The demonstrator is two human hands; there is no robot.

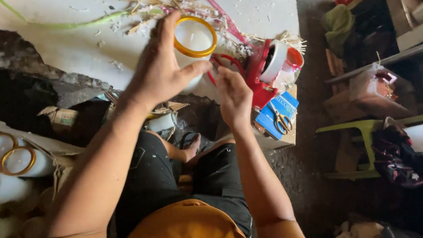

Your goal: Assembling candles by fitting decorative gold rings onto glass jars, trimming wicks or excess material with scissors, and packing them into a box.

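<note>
My left hand [159, 69] grips a white cylinder with a yellow-orange rim [194, 37], held up in front of me, thumb across its lower side. My right hand [234, 95] is just below and right of it, fingers curled at a thin red loop [225, 61] that runs toward the cylinder. What the right fingers pinch is hidden behind the hand. A red tape dispenser with a white roll [267, 64] stands right beside the right hand.
A low white table [75, 49] is strewn with straw-like scraps and a green strip. Scissors [282, 121] lie on a blue box on a carton. Several white rimmed cylinders [13, 161] lie at left. A green stool [364, 126] and cluttered shelves stand at right.
</note>
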